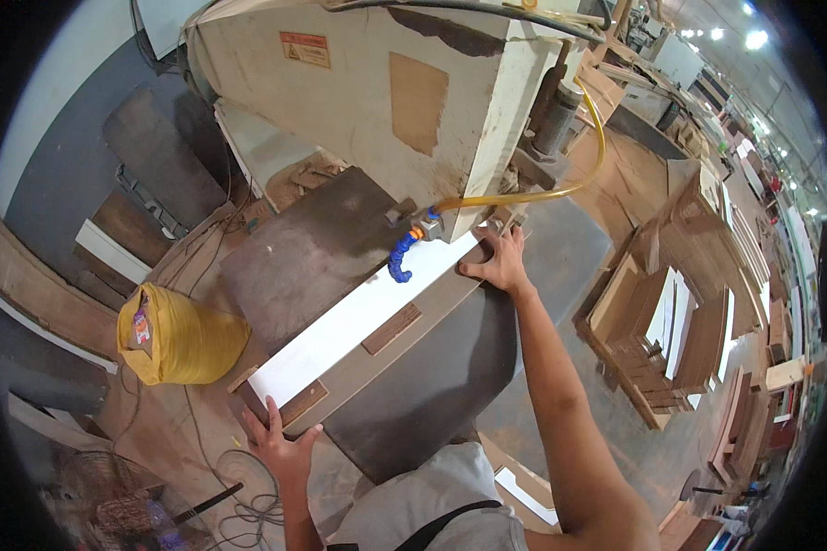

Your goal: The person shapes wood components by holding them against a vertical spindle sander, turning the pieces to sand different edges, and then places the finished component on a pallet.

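A long white strip [368, 317] lies slantwise on a brown wooden board [404, 344], which has small wooden blocks [392, 331] fixed along it. Both rest on the dark table [432, 404] of a machine. My left hand [283, 455] is at the near-left end, its fingers and thumb spread against the end of the strip and board. My right hand [501, 262] reaches to the far end, thumb and fingers apart, touching the board right beside the machine's head. Some of its fingertips are hard to make out there. A blue segmented nozzle [401, 257] curves down over the strip.
The large cream machine body [358, 101] stands just beyond the board, with a yellow hose [560, 190] looping from it. A yellow sack [182, 335] sits on the floor at left, near loose cables [248, 514]. Stacked wooden parts [671, 340] stand at right.
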